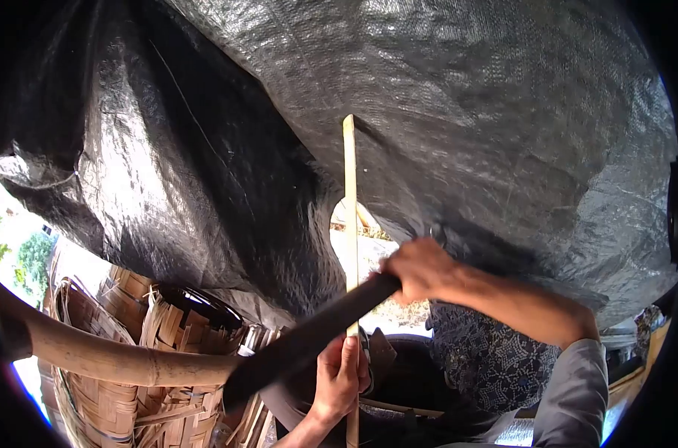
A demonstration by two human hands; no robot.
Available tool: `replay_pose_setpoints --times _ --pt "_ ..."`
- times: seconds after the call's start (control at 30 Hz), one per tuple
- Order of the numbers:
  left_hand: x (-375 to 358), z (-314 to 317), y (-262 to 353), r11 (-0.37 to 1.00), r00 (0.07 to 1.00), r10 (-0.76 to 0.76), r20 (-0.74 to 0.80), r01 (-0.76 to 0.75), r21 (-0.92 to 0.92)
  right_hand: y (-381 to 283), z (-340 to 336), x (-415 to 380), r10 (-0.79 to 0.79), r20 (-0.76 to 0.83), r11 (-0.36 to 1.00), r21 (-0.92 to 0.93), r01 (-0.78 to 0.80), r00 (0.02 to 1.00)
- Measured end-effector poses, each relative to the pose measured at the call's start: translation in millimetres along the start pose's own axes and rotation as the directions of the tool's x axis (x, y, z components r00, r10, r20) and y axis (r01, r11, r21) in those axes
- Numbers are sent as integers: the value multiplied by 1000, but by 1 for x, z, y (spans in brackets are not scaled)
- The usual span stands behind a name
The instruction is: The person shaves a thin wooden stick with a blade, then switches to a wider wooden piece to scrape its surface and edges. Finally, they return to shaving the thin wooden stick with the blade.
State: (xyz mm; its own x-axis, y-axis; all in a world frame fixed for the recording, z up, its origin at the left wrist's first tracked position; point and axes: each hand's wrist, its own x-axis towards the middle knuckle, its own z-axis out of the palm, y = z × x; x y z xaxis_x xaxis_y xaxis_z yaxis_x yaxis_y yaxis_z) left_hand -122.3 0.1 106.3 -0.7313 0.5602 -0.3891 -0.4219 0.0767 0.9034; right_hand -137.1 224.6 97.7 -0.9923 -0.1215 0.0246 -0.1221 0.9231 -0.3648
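A long, pale bamboo strip [350, 172] stands nearly upright in the middle of the head view. My left hand [337, 382] is closed round its lower part, thumb along the strip. My right hand [420, 270] grips the handle end of a dark, broad-bladed machete [298, 349]. The blade slants down to the left and crosses in front of the strip, just above my left thumb. The machete's tip overlaps the end of a thick bamboo pole [122, 364] in this view. My fingers hide most of the handle.
Woven bamboo baskets [100, 403] stand at lower left, behind the pole. A dark grey tarpaulin [488, 127] hangs overhead and in front, with a bright gap near the strip. Patterned dark cloth [496, 366] lies beneath my right forearm.
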Motion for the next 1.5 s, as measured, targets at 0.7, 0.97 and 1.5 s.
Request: replay_pose_setpoints --times 0.7,0.97,1.5 --pt "-11 -4 -12 924 928 -348 135 363 -117 -8 19 -23 114 -18 990 80 -112 993" --pt "-22 3 -39 904 888 -428 170 421 73 25 5 -27 487 77 842 224 -491 870" --pt "-29 -19 -60 889 989 -7 148 -61 453 21 45 -54 251 53 955 152 -256 967"
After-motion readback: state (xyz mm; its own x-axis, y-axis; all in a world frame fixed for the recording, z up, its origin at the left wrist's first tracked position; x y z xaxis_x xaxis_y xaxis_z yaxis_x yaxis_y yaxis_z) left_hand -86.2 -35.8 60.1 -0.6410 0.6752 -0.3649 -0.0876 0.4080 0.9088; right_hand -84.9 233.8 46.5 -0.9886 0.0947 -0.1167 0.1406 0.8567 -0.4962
